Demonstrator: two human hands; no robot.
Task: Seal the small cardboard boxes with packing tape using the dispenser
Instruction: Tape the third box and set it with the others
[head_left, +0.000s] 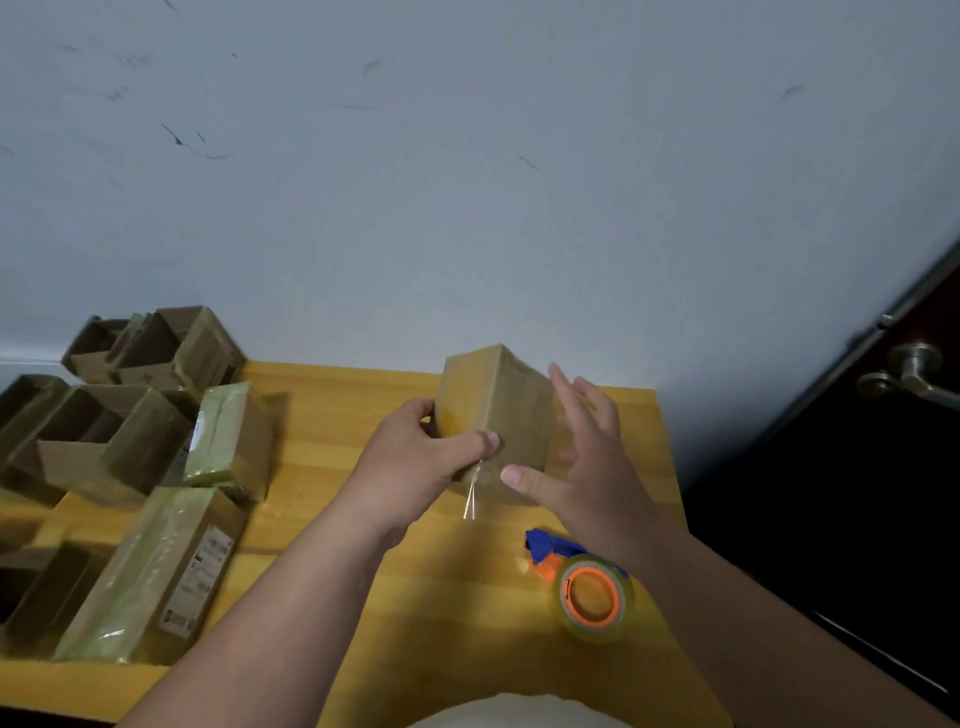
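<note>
Here, left hand (415, 457) gripping small box (493, 415), right hand (582, 457) open beside it, label (200, 582) print unreadable.

Two bare forearms reach in from the bottom edge, with no sleeves, watch, rings or gloves showing on them. The left hand (421, 457) and the right hand (582, 457) both have short, plain fingernails without polish. At the bottom middle, between the arms, a rounded patch of pale, whitish clothing (498, 712) covers the person's body.
</note>
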